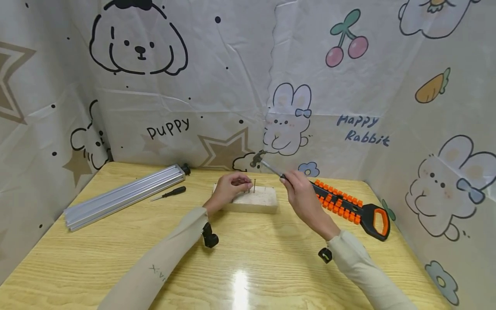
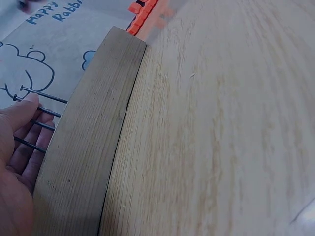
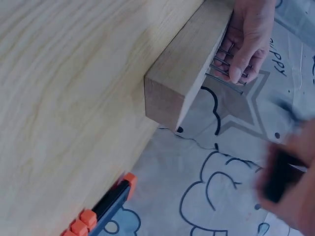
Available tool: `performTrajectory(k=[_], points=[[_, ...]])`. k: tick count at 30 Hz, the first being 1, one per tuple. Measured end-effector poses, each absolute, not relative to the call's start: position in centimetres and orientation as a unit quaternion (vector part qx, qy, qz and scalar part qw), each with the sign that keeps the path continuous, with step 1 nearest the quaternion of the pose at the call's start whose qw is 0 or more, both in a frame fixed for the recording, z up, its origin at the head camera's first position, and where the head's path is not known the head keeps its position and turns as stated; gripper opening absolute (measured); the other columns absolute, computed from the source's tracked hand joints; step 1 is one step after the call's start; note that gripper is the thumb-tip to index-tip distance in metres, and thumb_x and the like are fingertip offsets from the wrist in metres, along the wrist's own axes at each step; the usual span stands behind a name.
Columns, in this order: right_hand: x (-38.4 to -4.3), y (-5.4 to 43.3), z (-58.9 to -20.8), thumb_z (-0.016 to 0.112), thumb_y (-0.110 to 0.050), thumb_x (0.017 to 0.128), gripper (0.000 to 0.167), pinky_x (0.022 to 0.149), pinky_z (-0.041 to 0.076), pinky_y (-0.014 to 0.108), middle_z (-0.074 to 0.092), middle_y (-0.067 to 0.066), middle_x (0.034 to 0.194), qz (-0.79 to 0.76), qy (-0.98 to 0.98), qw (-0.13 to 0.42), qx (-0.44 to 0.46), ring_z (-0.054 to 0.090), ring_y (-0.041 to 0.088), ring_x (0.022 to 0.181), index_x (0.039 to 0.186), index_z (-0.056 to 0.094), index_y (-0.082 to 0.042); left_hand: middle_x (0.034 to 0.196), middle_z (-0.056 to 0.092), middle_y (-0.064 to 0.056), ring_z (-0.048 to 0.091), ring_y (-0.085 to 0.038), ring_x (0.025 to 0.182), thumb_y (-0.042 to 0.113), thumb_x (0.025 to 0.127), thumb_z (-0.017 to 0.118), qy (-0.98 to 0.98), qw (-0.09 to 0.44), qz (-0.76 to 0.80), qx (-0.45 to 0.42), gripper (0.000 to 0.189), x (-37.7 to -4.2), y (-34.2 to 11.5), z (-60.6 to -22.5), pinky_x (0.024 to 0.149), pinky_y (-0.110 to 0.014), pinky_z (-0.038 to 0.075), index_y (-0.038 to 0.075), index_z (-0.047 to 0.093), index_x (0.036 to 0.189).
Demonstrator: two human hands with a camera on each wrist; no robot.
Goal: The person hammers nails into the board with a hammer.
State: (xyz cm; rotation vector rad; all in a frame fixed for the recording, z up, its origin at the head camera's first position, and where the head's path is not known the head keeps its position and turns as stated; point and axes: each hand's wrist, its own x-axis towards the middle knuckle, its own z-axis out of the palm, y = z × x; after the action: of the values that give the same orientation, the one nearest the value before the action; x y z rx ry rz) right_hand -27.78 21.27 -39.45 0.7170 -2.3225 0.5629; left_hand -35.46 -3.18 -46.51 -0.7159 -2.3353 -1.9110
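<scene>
A pale wooden block lies on the table, with several nails standing upright in its top in a row. My left hand is at the block's left part; its thumb and fingers pinch one of the nails, and other nails pass between or beside the fingers. In the head view the hand hides part of the row, while one nail shows just right of the fingertips. My right hand grips a claw hammer by its dark handle, the metal head raised above and behind the block. The right wrist view blurs this hand.
A black and orange mitre-type tool with a D-shaped handle lies at the right. On the left are a silver metal rail and a black-handled screwdriver. A printed cloth hangs behind the table.
</scene>
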Motion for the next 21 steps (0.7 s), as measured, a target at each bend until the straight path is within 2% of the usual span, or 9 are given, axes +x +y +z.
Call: performTrajectory(k=[4,9,11,16,21], points=[[-27.42,21.21,-39.67,0.065,-0.006,0.103,0.009,0.064,0.047,0.034,0.059,0.008,0.088,0.166,-0.912,0.264,0.266,0.051,0.020,0.077,0.104,0.072,0.000,0.109,0.077,-0.012,0.071,-0.014,0.091,0.013,0.095,0.080,-0.751,0.021,-0.619,-0.229,0.018,-35.55,-3.17,-46.56,0.081,-0.024,0.058,0.004,0.076,0.109],[-27.46,21.26,-39.55,0.066,-0.003,0.102,0.009,0.065,0.047,0.037,0.059,0.011,0.090,0.210,-0.892,0.297,0.270,0.051,0.024,0.079,0.106,0.071,0.003,0.108,0.077,-0.013,0.073,-0.018,0.092,0.013,0.095,0.080,-0.750,0.022,-0.618,-0.234,0.018,-35.63,-3.19,-46.50,0.081,-0.025,0.058,0.004,0.076,0.109],[-27.45,21.26,-39.47,0.065,-0.004,0.103,0.009,0.065,0.046,0.036,0.058,0.010,0.089,0.194,-0.900,0.285,0.267,0.050,0.023,0.078,0.107,0.072,0.002,0.109,0.077,-0.014,0.073,-0.020,0.093,0.014,0.095,0.080,-0.751,0.021,-0.618,-0.231,0.018,-35.64,-3.22,-46.40,0.082,-0.025,0.059,0.003,0.076,0.109],[-27.46,21.24,-39.51,0.065,-0.009,0.105,0.011,0.065,0.044,0.033,0.058,0.007,0.089,0.152,-0.923,0.243,0.257,0.049,0.021,0.078,0.106,0.073,-0.001,0.110,0.077,-0.015,0.072,-0.015,0.092,0.012,0.094,0.080,-0.753,0.020,-0.620,-0.222,0.019,-35.68,-3.20,-46.26,0.080,-0.023,0.058,0.002,0.075,0.109],[-27.43,21.29,-40.02,0.066,-0.008,0.104,0.010,0.065,0.044,0.033,0.057,0.007,0.087,0.158,-0.922,0.242,0.259,0.049,0.020,0.078,0.106,0.073,-0.002,0.108,0.077,-0.015,0.073,-0.014,0.090,0.010,0.092,0.082,-0.752,0.024,-0.621,-0.219,0.019,-35.64,-3.05,-46.48,0.078,-0.021,0.058,0.001,0.075,0.107]])
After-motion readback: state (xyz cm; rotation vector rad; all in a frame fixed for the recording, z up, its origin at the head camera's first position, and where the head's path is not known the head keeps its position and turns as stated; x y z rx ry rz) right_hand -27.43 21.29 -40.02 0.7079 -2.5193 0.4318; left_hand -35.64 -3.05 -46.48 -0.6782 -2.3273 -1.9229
